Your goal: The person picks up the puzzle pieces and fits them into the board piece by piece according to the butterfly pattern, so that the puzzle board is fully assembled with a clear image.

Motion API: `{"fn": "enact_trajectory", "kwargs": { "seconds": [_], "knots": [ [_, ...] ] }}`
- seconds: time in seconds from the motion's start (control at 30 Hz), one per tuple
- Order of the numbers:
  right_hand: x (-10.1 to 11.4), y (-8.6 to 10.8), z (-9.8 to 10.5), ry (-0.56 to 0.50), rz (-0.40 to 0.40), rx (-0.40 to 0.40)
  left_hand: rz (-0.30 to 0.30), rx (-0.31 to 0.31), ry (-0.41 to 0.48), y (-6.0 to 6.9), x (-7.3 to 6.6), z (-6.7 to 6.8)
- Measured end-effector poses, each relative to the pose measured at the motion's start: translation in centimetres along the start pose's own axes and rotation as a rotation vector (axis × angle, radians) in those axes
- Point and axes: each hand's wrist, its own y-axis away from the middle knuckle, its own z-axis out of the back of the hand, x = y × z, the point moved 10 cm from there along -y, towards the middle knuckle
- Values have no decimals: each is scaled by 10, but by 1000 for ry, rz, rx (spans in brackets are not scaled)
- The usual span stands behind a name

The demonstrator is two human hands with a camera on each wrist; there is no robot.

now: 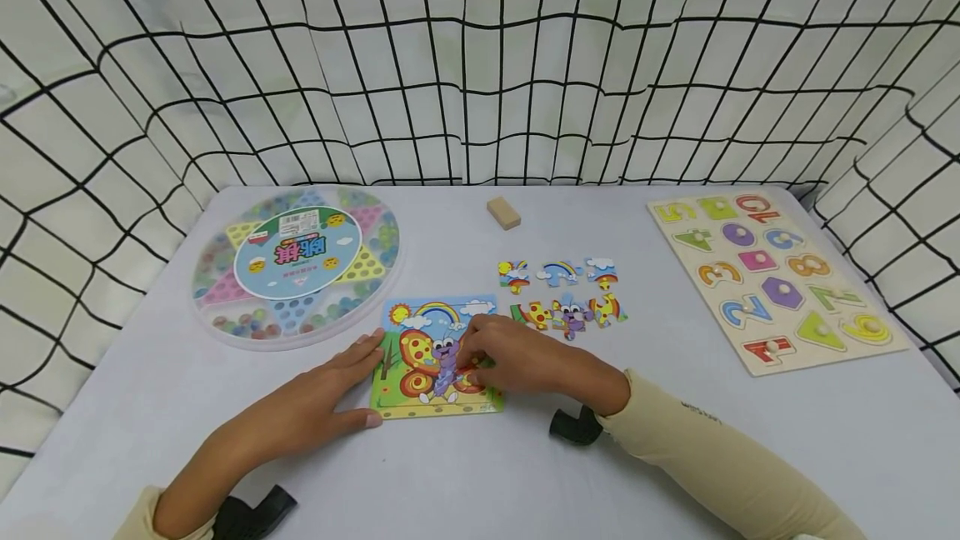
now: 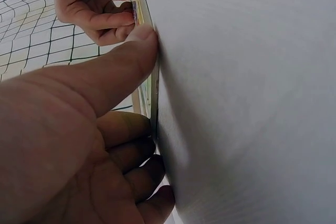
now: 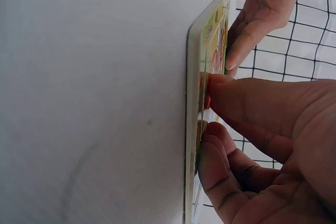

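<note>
A butterfly jigsaw board (image 1: 441, 412) lies flat on the white table, with a sun, a rainbow and a purple-faced butterfly in its picture. My left hand (image 1: 318, 398) rests along its left side, fingers stretched at the upper edge and thumb at the lower corner. Over the right part of the board, my right hand (image 1: 521, 352) pinches an orange-red puzzle piece (image 3: 206, 92) between thumb and fingers, low against the surface. The fingers hide most of that piece. Beyond the right hand lie two rows of loose pieces, among them a rainbow piece (image 1: 559, 272) and a purple butterfly-face piece (image 1: 571, 317).
A round Chinese checkers box (image 1: 300, 327) with colored marbles sits at the back left. At the right lies a wooden number-and-shape board (image 1: 757, 294). A small wooden block (image 1: 503, 213) is near the back edge. Black netting over white fabric encloses the table's back and sides.
</note>
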Motion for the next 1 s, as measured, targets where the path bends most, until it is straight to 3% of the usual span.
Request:
{"fn": "enact_trajectory", "kwargs": {
  "seconds": [0.6,1.0],
  "knots": [
    [3,-5,5,-26,63,57,-7,-13,-5,-1,-1,6],
    [2,-4,-1,7,61,86,1,-4,10,0,-1,1]
  ]
}}
